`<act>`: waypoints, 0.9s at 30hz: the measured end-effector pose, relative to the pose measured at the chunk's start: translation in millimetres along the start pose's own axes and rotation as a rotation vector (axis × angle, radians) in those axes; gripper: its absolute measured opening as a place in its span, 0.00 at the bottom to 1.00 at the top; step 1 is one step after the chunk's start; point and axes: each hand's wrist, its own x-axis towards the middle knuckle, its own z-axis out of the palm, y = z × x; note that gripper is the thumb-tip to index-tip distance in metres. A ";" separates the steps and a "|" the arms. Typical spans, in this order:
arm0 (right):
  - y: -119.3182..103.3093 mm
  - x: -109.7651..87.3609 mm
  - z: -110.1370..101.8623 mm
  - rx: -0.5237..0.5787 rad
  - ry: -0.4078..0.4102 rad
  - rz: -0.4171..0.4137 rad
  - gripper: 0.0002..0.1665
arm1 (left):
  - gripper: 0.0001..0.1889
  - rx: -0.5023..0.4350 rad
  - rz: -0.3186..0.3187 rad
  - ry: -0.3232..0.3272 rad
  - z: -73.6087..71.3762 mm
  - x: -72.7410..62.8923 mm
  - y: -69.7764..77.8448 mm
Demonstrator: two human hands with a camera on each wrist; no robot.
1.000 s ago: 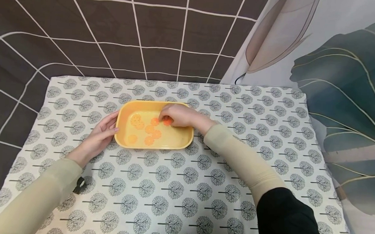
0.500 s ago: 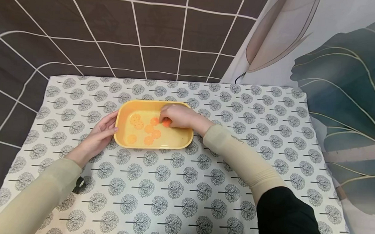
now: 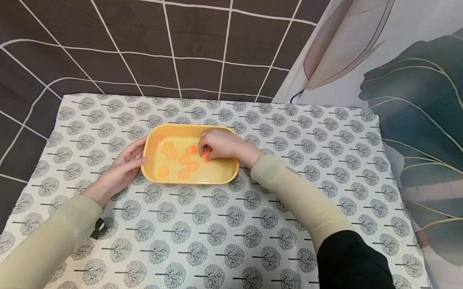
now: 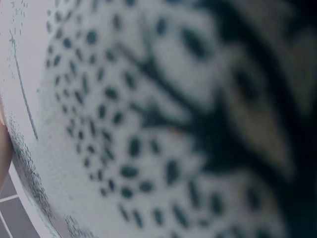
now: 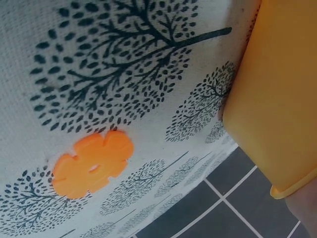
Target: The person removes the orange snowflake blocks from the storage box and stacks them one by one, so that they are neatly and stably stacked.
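Orange flower-shaped piece (image 3: 206, 156) pinched by my R hand (image 3: 221, 143) inside yellow rect. tub (image 3: 214, 174); my L hand (image 3: 123, 167), fingers relaxed, agst L end.

White tree-print cloth (image 3: 227, 216); on it yellow tray (image 3: 216, 173), nearby orange flower-shaped piece (image 5: 81, 171) lying flat.

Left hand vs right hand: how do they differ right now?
The left hand is outside the tray, at its left end; the right hand reaches inside.
The left hand's fingers are mostly extended; the right hand's are curled, pinching an orange piece.
Shared: both are bare.
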 end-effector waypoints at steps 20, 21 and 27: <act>11.7 -21.2 -28.0 0.525 0.155 0.030 0.06 | 0.39 0.024 0.001 0.002 0.0 0.7 -0.1; 13.6 -23.9 -29.5 0.539 0.164 0.034 0.06 | 0.39 0.024 0.000 0.002 0.1 0.9 0.0; 26.0 -41.5 -35.5 0.599 0.209 0.075 0.07 | 0.38 0.029 -0.002 0.003 0.5 1.4 0.5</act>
